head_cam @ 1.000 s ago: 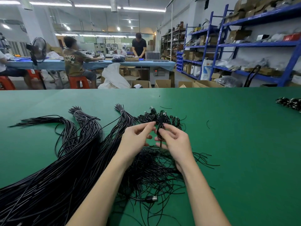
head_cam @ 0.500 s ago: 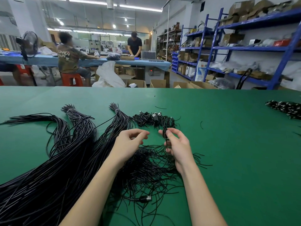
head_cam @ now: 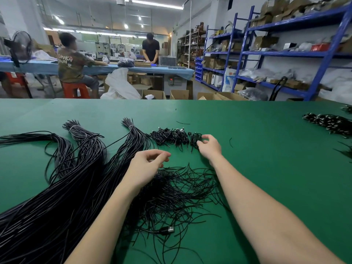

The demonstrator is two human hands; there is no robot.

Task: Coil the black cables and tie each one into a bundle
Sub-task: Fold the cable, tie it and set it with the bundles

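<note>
— What's under your right hand [head_cam: 209, 147]?

— From the head camera, my right hand is stretched out over the green bench [head_cam: 266, 168], fingers curled onto a small coiled bundle [head_cam: 194, 139] at the right end of a row of finished bundles [head_cam: 169, 137]. The thumb and fingertips touch it; I cannot tell whether they truly pinch it or only rest on it.

— And the left?

— My left hand [head_cam: 147, 167] hangs loosely curled above the bench, thumb and forefinger near each other with nothing between them. Just below it lies a tangle of thin loose ties [head_cam: 181, 191], with a USB plug [head_cam: 168, 229] near the front edge.

— Where are the uncoiled cables?

— To my left: long black cables [head_cam: 62, 197] fan across the bench in thick hanks, two of them banded near their far tips. Another heap of small bundles [head_cam: 331, 124] sits far off to the right, well apart from both hands.
</note>
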